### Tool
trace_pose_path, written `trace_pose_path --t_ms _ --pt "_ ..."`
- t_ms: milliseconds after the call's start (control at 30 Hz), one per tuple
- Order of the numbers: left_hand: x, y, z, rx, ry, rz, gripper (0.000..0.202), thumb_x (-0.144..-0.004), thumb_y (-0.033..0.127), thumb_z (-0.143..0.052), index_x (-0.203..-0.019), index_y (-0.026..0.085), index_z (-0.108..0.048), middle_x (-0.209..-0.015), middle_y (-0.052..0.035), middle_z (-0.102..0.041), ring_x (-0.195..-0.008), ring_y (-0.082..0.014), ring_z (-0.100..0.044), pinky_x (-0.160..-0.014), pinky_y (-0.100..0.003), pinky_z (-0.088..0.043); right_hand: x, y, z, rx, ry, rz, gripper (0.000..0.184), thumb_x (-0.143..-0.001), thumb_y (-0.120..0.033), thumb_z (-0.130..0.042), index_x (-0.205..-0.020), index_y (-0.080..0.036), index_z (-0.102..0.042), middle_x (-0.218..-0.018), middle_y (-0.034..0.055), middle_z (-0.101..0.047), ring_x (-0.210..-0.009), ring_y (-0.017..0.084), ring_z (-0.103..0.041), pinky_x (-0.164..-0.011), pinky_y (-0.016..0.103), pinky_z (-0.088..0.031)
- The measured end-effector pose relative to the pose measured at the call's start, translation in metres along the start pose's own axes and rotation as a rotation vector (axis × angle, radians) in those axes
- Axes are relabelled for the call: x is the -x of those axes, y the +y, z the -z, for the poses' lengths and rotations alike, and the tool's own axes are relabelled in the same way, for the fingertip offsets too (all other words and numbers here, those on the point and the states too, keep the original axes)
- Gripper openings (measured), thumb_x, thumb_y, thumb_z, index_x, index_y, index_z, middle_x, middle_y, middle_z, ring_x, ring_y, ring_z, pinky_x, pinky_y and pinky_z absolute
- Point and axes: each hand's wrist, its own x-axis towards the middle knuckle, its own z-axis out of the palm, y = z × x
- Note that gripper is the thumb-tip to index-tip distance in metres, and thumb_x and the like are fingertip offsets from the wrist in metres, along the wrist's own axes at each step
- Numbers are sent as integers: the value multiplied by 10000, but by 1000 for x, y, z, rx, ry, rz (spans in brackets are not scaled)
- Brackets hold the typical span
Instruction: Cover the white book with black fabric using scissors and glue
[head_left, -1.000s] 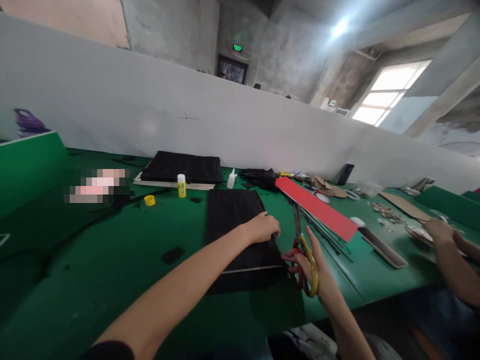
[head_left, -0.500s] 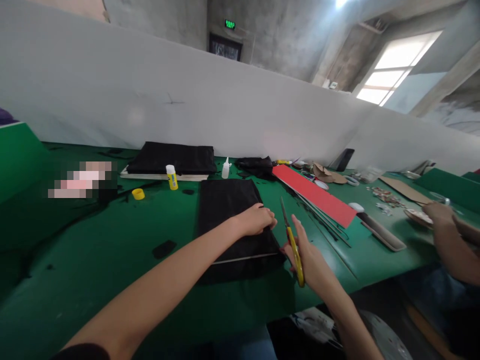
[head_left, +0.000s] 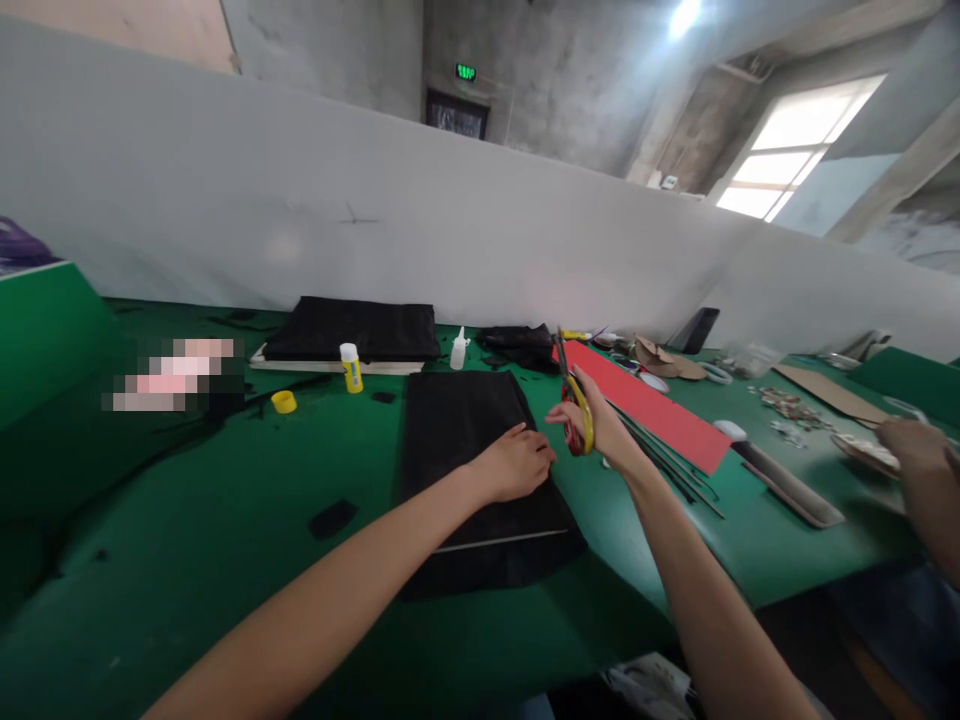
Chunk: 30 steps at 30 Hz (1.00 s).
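The left hand (head_left: 514,465) lies unclenched on the cloth (head_left: 457,415), seemingly steadying it, while the right hand (head_left: 600,412) grasps scissors (head_left: 586,420) beside it.

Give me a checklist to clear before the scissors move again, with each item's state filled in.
1. Scissors in hand: ok, the right hand has them by the handles.
2. Black cloth under the left hand: ok, the hand rests along its right edge.
3. Scissors apart from the cloth: ok, they are out to its right.
4. Blades closed: cannot tell, too blurred.
5. Yellow cap on the glue stick: not ok, it lies apart on the table.
6. Co-worker's hand away from the blades: ok, it is at the far right.
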Motion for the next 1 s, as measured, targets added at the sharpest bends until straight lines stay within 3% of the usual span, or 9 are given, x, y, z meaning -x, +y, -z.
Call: trace_pose_path --t_ms 133,333,467,567,633,733,833,933,1000 --pt "3 0 -6 56 30 11 342 -967 329 -387 -1154 176 -629 -1226 -79 -614 -1162 -215 -563 -1130 -443 -296 -60 7 -19 44 -65 -25 881 -784 -369 -609 -1517 -222 -145 -807 33 -640 -783 217 -692 -441 201 -485" --pt "-2 -3 -9 215 68 -5 329 -928 380 -500 -1155 186 -638 -1243 -93 -625 -1207 -264 -550 -1116 -545 -293 -89 17 -36 113 -23 -87 827 -734 -274 -657 -1475 -183 -300 -720 13 -660 -647 188 -666 -422 199 -459" --pt "5 -10 13 397 228 107 290 -947 313 -460 -1185 216 -593 -1263 -40 -622 -1212 -151 -544 -1094 -345 -377 -83 2 -29 96 77 -64 818 -708 -290 -685 -1444 -176 -347 -784 31 -675 -638 178 -654 -453 217 -464" --pt "32 -23 46 493 438 345 369 -990 288 -274 -1260 160 -491 -1315 -98 -569 -1237 -135 -512 -1064 -294 -393 -51 -21 -21 42 152 -23 846 -688 -366 -702 -1426 -174 -334 -847 35 -662 -645 180 -649 -446 228 -458" --pt "63 -31 67 537 474 468 340 -978 289 -280 -1199 163 -507 -1200 -91 -630 -1114 -139 -593 -974 -275 -454 -13 -40 -21 -11 146 -3 767 -707 -430 -685 -1367 -167 -395 -790 12 -636 -607 174 -640 -436 231 -450" --pt "120 -29 89 565 384 607 221 -922 322 -421 -992 195 -587 -910 -30 -690 -813 -142 -656 -747 -249 -498 59 -65 -32 -219 48 -74 572 -786 -507 -627 -1232 -170 -508 -656 -20 -592 -478 147 -577 -384 222 -394" --pt "173 -7 92 586 230 688 178 -873 351 -498 -866 202 -596 -702 6 -659 -570 -130 -609 -525 -217 -431 127 -80 -55 -389 -9 -240 506 -859 -537 -541 -1227 -190 -533 -595 -41 -555 -414 109 -492 -393 216 -375" --pt "205 25 82 707 49 850 249 -886 414 -459 -1021 216 -527 -727 17 -636 -492 -118 -587 -456 -209 -400 180 -82 -80 -521 -42 -443 564 -843 -613 -521 -1207 -183 -555 -609 -30 -560 -431 98 -475 -402 208 -366" --pt "212 43 73 814 24 952 350 -887 384 -445 -1198 226 -421 -788 18 -623 -429 -102 -555 -404 -205 -378 209 -80 -93 -567 -90 -549 624 -817 -649 -534 -1232 -183 -541 -618 -27 -572 -439 93 -484 -410 197 -365"
